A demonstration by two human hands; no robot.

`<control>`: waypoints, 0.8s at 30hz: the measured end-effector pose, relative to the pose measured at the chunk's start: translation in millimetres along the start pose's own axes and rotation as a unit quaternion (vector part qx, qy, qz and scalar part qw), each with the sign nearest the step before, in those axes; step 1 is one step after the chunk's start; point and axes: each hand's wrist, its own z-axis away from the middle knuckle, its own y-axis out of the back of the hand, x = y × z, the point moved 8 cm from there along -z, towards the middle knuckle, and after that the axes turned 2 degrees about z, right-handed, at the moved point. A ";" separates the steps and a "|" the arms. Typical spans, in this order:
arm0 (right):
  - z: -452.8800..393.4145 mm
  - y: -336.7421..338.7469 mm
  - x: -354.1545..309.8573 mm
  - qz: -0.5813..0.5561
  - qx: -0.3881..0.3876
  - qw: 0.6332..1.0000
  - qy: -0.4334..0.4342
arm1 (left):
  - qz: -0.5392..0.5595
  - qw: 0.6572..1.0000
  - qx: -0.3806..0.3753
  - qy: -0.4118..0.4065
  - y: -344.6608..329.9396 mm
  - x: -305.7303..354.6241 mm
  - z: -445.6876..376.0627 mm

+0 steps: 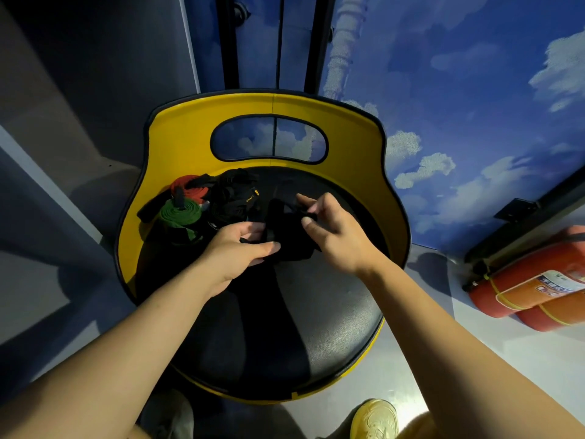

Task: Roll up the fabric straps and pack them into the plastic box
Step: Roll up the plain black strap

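Left hand (240, 245): reaches over the chair seat; fingers and thumb curl round the near end of the black strap, pinching it low on its left side.
Green roll (181, 213): a coiled green strap at the seat's left rear, against the yellow backrest; it appears already rolled.
Red roll (190, 188): a coiled red-orange strap just behind the green one, touching it; also appears rolled.
Black pile (234, 198): loose dark straps heaped beside the two rolls; one bears a small yellow tag. Judged still to be rolled; the count cannot be told.
Black strap (289, 232): the piece in work, held between both hands above the seat centre; crumpled rather than coiled, so its rolling is judged barely begun.
Right hand (329, 226): thumb and forefinger pinch the far upper edge of the same strap; the other fingers are loosely bent.
Chair (177, 134): yellow shell with a black round seat, serving as the work surface.
Fire extinguishers (538, 289): two red cylinders lying on the floor at the right, well apart from the chair.
Plastic box: not in view; no strap can be seen packed.
Progress: early; two rolls made at most, the black straps and all packing remain.
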 end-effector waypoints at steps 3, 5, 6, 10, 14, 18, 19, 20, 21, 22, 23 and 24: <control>-3.5 4.0 -3.7 -0.071 0.013 0.997 -0.013 | -0.012 1.000 0.004 0.002 1.7 -3.0 -1.3; -4.8 7.1 -6.7 -0.045 0.026 0.999 -0.003 | -0.013 1.000 0.005 0.006 1.9 -5.0 -2.4; -4.8 9.1 -9.1 -0.021 0.036 0.999 0.004 | -0.013 1.000 0.006 0.008 1.5 -5.9 -2.4; -4.2 26.2 -20.1 0.082 0.132 0.986 0.055 | -0.015 1.000 0.022 0.014 3.3 -10.0 -4.3; -0.5 34.1 -24.3 0.025 0.147 0.989 0.001 | 0.014 0.998 0.056 0.016 11.3 -11.8 -8.2; 5.8 21.3 -24.2 -0.123 0.102 0.985 -0.066 | 0.077 0.993 0.087 0.033 18.5 -12.3 -15.2; 7.0 19.4 -24.1 -0.141 0.096 0.982 -0.076 | 0.092 0.990 0.096 0.039 21.4 -12.8 -17.1; 8.1 18.3 -23.8 -0.156 0.093 0.980 -0.087 | 0.104 0.988 0.103 0.044 23.8 -13.0 -18.6; 9.3 17.0 -22.6 -0.170 0.093 0.976 -0.100 | 0.114 0.986 0.109 0.047 25.6 -12.5 -19.5; 9.9 16.0 -20.2 -0.182 0.097 0.972 -0.110 | 0.124 0.985 0.114 0.047 26.9 -11.8 -20.4; 10.8 15.0 -18.4 -0.190 0.104 0.969 -0.117 | 0.133 0.983 0.116 0.045 27.4 -10.2 -20.8; 11.6 13.2 -15.3 -0.191 0.111 0.968 -0.121 | 0.140 0.982 0.119 0.042 27.2 -8.4 -20.5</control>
